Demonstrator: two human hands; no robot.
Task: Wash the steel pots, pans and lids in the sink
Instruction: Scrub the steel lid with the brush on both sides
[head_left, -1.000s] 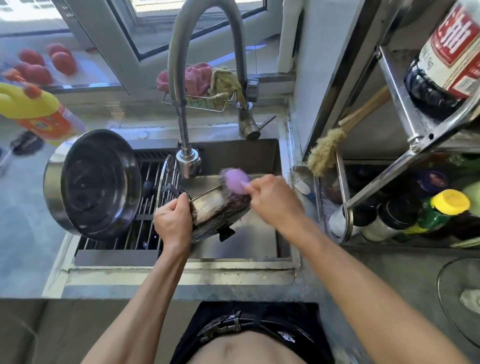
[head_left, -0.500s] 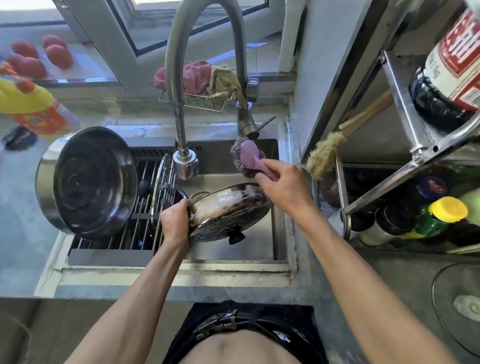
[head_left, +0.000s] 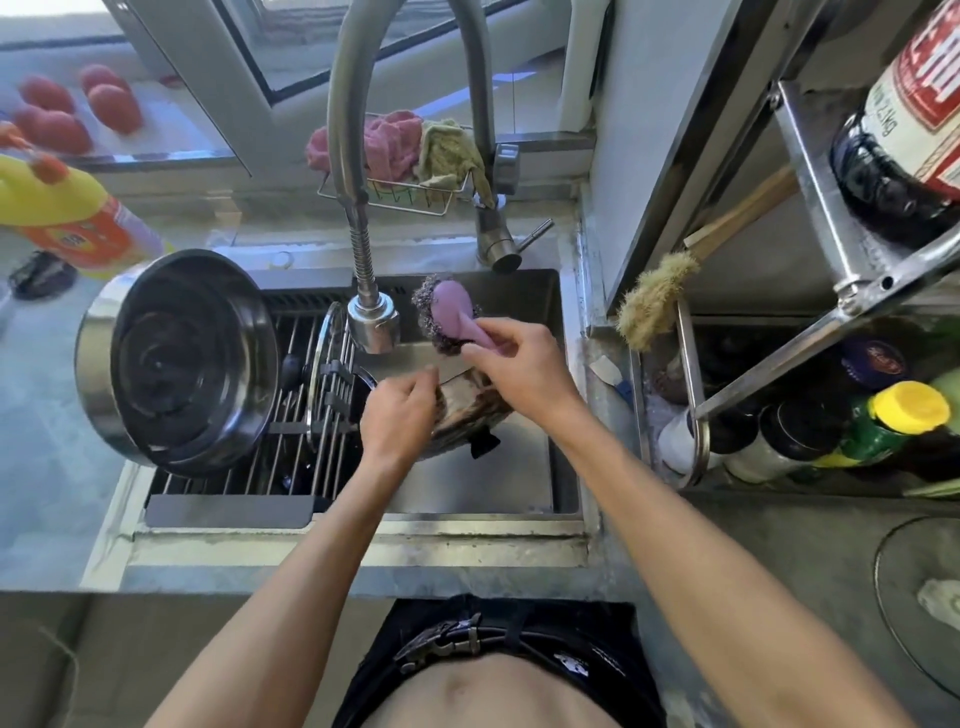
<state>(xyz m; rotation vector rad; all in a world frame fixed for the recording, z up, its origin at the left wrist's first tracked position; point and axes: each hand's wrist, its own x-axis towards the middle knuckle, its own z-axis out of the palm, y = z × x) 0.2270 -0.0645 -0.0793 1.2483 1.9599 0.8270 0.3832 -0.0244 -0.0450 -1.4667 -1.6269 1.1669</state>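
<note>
Left hand fingers clamp lid; right hand fingers clamp scrubber.

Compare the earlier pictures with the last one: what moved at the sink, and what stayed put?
The right hand lifted the purple scrubber off the steel lid, up towards the faucet head. The left hand kept its grip on the lid's rim, shifting slightly right. The big pot on the rack stayed where it was.

Tomatoes on sill; detergent bottle left.
</note>
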